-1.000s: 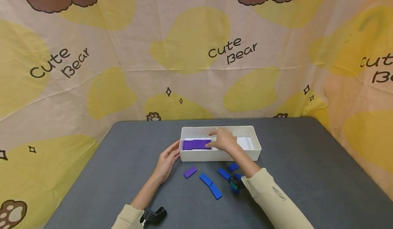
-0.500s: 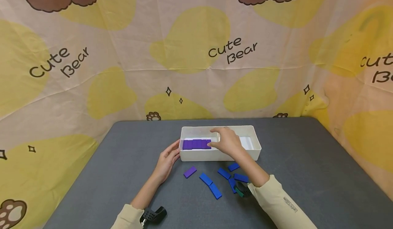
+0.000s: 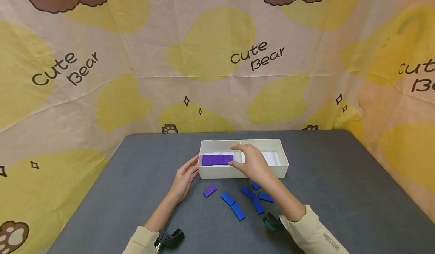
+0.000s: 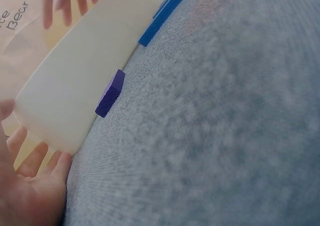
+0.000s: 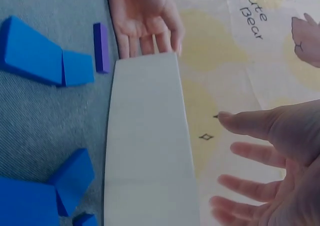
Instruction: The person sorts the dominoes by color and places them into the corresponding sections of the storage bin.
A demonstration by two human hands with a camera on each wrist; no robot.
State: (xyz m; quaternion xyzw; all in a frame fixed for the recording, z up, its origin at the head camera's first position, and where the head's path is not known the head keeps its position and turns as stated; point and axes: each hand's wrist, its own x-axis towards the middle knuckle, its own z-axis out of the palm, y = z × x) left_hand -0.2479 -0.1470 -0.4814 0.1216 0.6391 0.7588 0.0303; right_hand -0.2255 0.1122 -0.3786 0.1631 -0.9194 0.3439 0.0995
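A white divided box (image 3: 221,173) sits on the table, with a row of purple blocks (image 3: 217,160) lying in its left compartment. My left hand (image 3: 183,181) rests its extended fingers against the box's left end, as the left wrist view also shows. Over the box near its divider, my right hand (image 3: 254,163) holds nothing; its thumb and fingers (image 5: 250,188) are spread apart. One loose purple block (image 3: 210,191) lies in front of the box. Part of the right compartment is hidden behind the right hand.
Several blue blocks (image 3: 238,211) are scattered on the grey table (image 3: 153,163) in front of the box, some touching at their ends. A printed cloth (image 3: 210,57) hangs behind the table. Black camera mounts (image 3: 168,239) are worn on both wrists.
My right hand has drawn back from the end of the purple row, its forearm shifting right and nearer, uncovering more blue blocks. The left hand and the box have stayed put.
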